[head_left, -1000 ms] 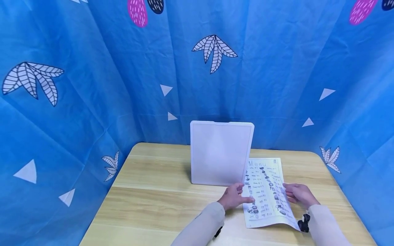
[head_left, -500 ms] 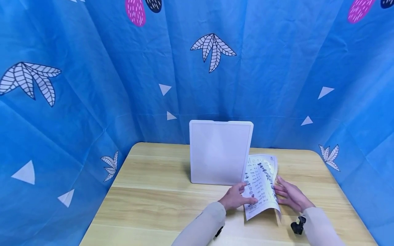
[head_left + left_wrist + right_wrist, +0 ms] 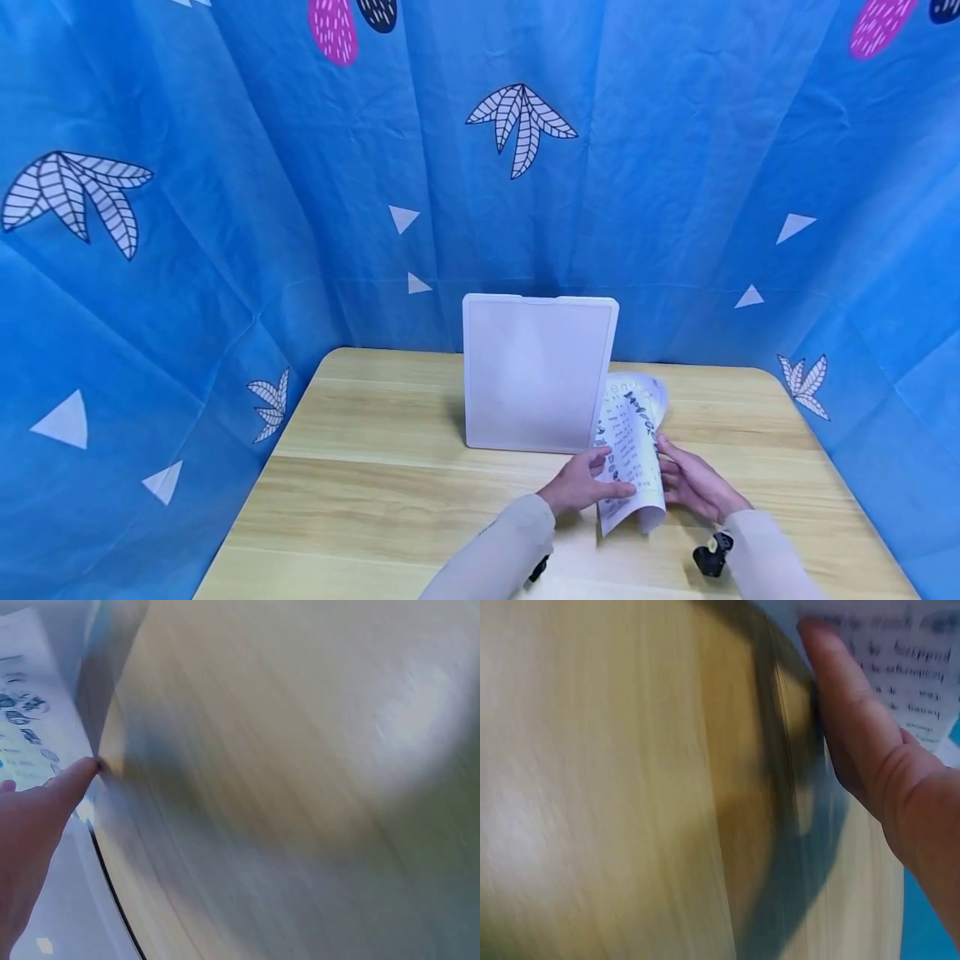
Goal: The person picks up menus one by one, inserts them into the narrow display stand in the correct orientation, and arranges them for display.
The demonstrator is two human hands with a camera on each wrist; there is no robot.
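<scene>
A white paper menu sheet (image 3: 628, 437), printed with text and small dark drawings, stands bowed between both hands at the right half of the table. Its two sides curve, and the near edge bends downward. My left hand (image 3: 581, 483) holds the sheet's left side, with the thumb reaching across its printed face. Against the curled right side, my right hand (image 3: 697, 482) has its thumb uppermost and its other fingers partly hidden behind the paper. The right wrist view shows that hand's extended finger or thumb against the printed sheet (image 3: 900, 667).
Just left of the sheet, a white framed panel (image 3: 536, 375) stands upright and overlaps the sheet's left side in the head view. The pale wooden table (image 3: 360, 483) is bordered by a blue patterned curtain (image 3: 525, 225) at the back and sides.
My right hand has moved left, bringing the sheet's right side inward. The sheet has gone from nearly flat to strongly curled and narrower. The left hand has shifted slightly right.
</scene>
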